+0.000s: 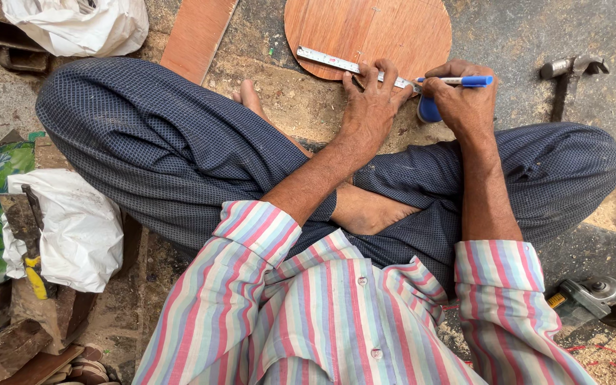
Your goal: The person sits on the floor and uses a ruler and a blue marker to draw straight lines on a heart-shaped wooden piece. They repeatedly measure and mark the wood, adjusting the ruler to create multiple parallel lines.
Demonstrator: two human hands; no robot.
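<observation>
A round reddish-brown wooden disc [379, 28] lies on the dusty floor in front of my crossed legs. A metal tape measure blade [326, 60] stretches across its near edge. My left hand [370, 107] presses fingers down on the tape. My right hand [463, 103] grips a blue pen [465, 81], its tip against the tape's right end. The blue tape measure case [428, 110] shows under my right hand.
A hammer [568, 71] lies on the floor at the right. An angle grinder [600, 298] sits by my right knee. A wooden plank [197, 32] lies at top left. White bags [76, 228], wood scraps and tools crowd the left side.
</observation>
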